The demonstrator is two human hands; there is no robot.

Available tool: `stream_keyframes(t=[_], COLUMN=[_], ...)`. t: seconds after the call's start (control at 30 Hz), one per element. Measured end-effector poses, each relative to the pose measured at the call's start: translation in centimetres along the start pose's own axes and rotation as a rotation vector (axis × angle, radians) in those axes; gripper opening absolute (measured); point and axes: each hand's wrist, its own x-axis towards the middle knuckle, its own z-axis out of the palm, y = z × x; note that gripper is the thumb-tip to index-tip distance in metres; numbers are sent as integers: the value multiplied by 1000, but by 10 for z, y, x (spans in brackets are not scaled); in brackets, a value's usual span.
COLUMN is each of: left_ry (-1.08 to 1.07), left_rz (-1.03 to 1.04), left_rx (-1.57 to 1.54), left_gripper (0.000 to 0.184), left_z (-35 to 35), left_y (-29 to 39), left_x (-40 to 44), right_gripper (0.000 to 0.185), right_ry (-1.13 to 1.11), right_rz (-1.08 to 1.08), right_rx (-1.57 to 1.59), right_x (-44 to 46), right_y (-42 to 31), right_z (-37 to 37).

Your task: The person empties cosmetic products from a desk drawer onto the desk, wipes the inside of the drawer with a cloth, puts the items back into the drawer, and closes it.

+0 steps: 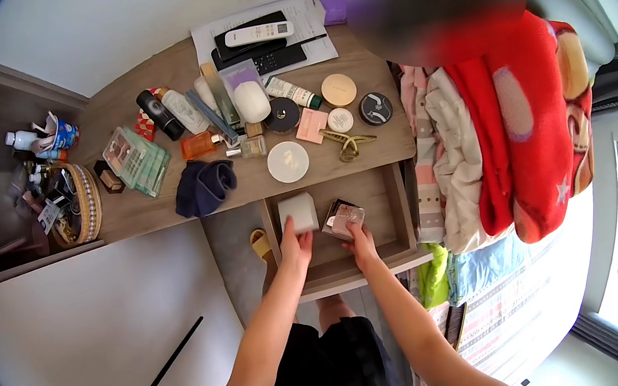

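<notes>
Over the open wooden drawer, my left hand grips a small white box from its near side, fingers against its lower edge. My right hand is closed on a pinkish clear-lidded square case, at the drawer's middle. A darker flat case lies partly hidden beneath or beside that one. Just behind the drawer, on the desktop, sit a round white lid or dish and a gold hair claw clip.
Cosmetics crowd the desk: an orange bottle, a green clear palette, a black round jar. A dark blue cloth lies at the front edge. Left stands a woven basket; right, a red blanket is piled up.
</notes>
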Motion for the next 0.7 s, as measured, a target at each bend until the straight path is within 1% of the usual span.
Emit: stream_keyframes(t=[0.07, 0.13, 0.17, 0.27, 0.37, 0.43, 0.5, 0.53, 0.57, 0.63, 0.7], left_ry=[-75, -166, -215, -251, -265, -201, -68, 46, 110, 241, 230], left_rz=[-24, 10, 48, 233, 455, 616, 651, 647, 650, 649, 677], left_rx=[105, 286, 324, 235, 223, 172, 234, 222, 177, 87, 40], left_gripper=[28, 27, 28, 31, 34, 34, 36, 38, 39, 40, 44], left_z=[-18, -28, -29, -37, -29, -9, -14, -12, -9, -7, -14], left_y=[-2, 2, 7, 30, 83, 122, 164, 183, 201, 231, 260], left_x=[-36, -77, -94, -117, -129, -145, -132, -133, -132, -129, -118], right_gripper=[48, 46, 44, 45, 46, 46, 45, 45, 45, 45, 46], right_ry=[8, 18, 13, -34, -141, -207, -285, -324, -362, -348, -330], right_rz=[-52, -109, -131, -184, -282, -362, -319, -299, -274, -254, -222], right_rx=[8, 25, 4, -11, -100, -193, -270, -290, -309, -263, -243], right_x=[-11, -26, -35, -69, -93, -109, -119, -121, -123, -129, -128], right_y=[0, 4, 1, -15, -33, -51, -67, -72, -74, -73, -69], right_z=[-6, -11, -12, 6, 44, 86, 132, 157, 182, 236, 286])
